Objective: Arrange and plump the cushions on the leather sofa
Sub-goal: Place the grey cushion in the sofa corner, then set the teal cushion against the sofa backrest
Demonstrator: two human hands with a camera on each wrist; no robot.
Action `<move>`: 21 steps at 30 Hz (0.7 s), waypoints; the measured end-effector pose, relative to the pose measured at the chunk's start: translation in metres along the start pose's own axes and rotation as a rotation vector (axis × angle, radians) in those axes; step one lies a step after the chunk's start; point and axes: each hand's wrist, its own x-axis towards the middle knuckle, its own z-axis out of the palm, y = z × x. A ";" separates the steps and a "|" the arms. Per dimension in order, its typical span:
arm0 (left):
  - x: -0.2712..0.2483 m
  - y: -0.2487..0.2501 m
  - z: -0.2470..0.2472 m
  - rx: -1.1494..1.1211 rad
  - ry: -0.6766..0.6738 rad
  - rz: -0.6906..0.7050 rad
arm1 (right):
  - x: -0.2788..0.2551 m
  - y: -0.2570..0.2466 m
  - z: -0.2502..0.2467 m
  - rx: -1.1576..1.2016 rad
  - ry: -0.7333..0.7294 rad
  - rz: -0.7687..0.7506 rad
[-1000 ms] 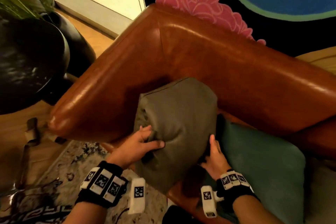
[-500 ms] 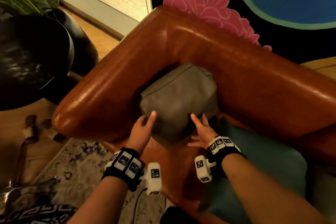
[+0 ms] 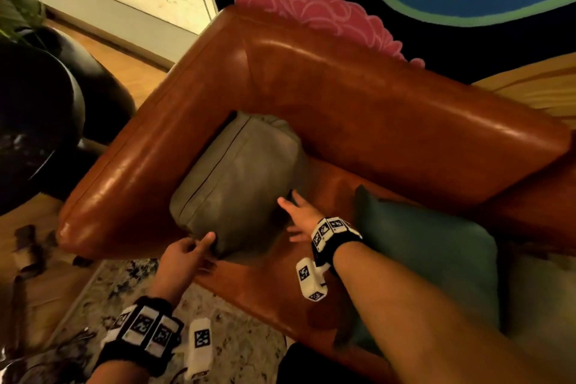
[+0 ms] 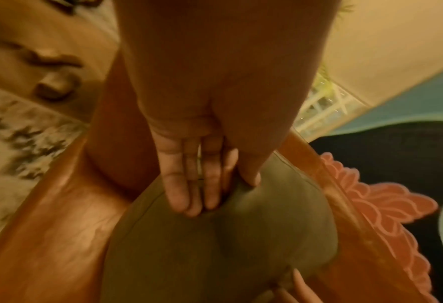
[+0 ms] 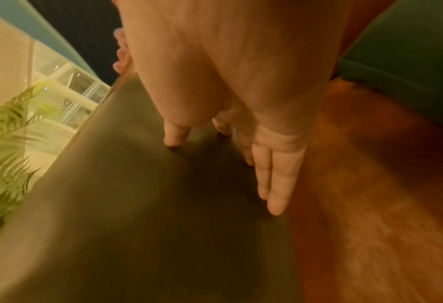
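A grey-olive cushion [image 3: 237,184] lies in the corner of the brown leather sofa [image 3: 374,109], against the armrest and the backrest. My left hand [image 3: 202,251] touches its near corner, and the left wrist view shows the straight fingers [image 4: 189,184] and the thumb pressing into the grey cushion [image 4: 228,246]. My right hand [image 3: 290,206] lies flat against the cushion's right side with straight fingers [image 5: 274,184], just above the seat. A teal cushion [image 3: 430,262] rests on the seat to the right, partly under my right forearm.
A large black rounded object [image 3: 37,121] and a green plant [image 3: 18,0] stand left of the armrest. A patterned rug [image 3: 124,290] covers the floor in front. Behind the backrest hangs a dark wall piece with a pink flower [image 3: 311,0].
The grey cushion, gripped and held up a second ago, has gone back into the sofa corner and settled lower. Both hands have let go and now press its near corner and right side.
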 end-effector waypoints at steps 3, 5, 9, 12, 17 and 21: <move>0.003 0.024 0.004 0.283 -0.001 -0.059 | -0.014 0.015 -0.052 0.052 0.104 -0.119; -0.006 0.045 0.012 0.557 0.071 0.014 | -0.028 0.032 -0.101 0.141 0.226 -0.208; -0.027 0.086 0.070 0.695 0.011 0.175 | -0.076 0.096 -0.217 0.223 0.668 -0.284; -0.044 0.116 0.141 0.830 -0.346 0.394 | -0.119 0.156 -0.276 0.196 0.929 -0.043; -0.059 0.152 0.296 1.171 -0.706 0.875 | -0.160 0.277 -0.306 0.282 0.860 0.323; -0.069 0.155 0.404 1.276 -0.846 1.046 | -0.154 0.330 -0.284 0.596 0.861 0.364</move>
